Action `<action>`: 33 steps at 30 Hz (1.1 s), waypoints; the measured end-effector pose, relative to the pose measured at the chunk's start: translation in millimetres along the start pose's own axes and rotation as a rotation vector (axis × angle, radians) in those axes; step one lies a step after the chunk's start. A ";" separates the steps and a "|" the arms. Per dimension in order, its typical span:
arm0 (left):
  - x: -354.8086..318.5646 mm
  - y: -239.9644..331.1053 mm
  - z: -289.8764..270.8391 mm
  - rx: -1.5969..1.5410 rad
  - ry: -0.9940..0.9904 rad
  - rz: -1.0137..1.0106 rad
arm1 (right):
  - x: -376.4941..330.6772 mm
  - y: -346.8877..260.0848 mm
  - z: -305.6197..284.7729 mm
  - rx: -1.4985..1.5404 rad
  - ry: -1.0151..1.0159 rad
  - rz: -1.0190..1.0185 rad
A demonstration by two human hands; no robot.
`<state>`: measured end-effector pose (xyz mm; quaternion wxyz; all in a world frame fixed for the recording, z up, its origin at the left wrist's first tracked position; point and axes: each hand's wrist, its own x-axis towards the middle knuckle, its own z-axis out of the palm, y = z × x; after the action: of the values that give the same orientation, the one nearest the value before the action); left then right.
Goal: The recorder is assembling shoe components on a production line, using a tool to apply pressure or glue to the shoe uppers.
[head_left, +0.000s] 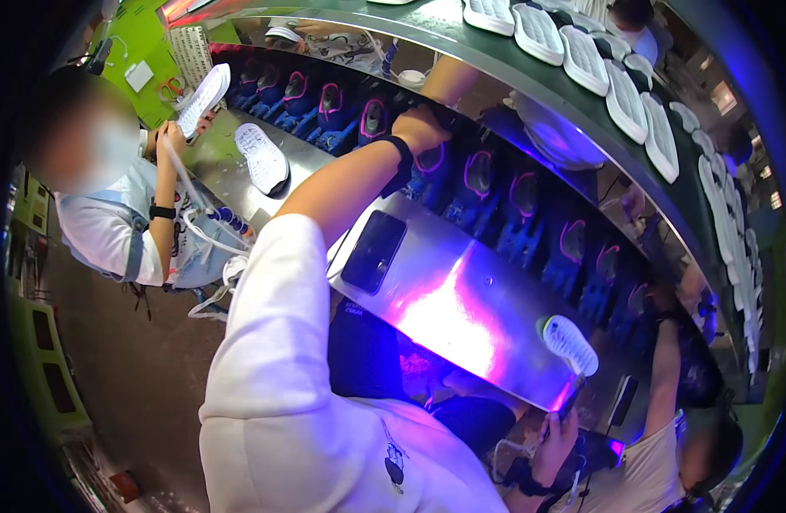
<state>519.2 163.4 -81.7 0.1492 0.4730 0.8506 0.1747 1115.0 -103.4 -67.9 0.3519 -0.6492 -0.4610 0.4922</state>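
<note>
My left arm, in a white sleeve, stretches across a metal bench to a row of dark shoes on blue holders. My left hand (420, 128) is there with its fingers curled, beside a dark shoe (430, 157) with a pink-glowing opening; what the fingers hold is hidden. Low on the right, my right hand (556, 443) is closed around a slim dark object (569, 400) that has a reddish glow along it. Just above it, a white shoe sole (571, 345) lies on the bench's right end. A black phone (374, 251) rests on the bench below my left forearm.
Another white sole (262, 159) lies at the bench's left end. A masked person at left handles a white sole (205, 98). Another person's arm (664, 376) reaches in from the right. An upper belt (461, 43) carries several white soles. Bright purple-white light (449, 321) glares off the bench.
</note>
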 end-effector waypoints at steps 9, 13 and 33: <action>76.6 6.4 88.0 0.246 0.430 0.198 | 6.0 -4.6 4.8 -0.101 -0.022 0.001; 25.0 83.8 138.6 -0.311 0.472 0.339 | 20.3 5.4 11.3 -0.065 0.049 0.068; 61.9 111.1 249.7 -0.013 0.470 0.212 | 21.0 -3.2 -14.2 0.079 0.013 -0.081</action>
<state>676.1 310.0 -261.9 -0.0686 0.5050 0.8064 0.3001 1129.8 -82.6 -67.8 0.3996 -0.6189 -0.4648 0.4912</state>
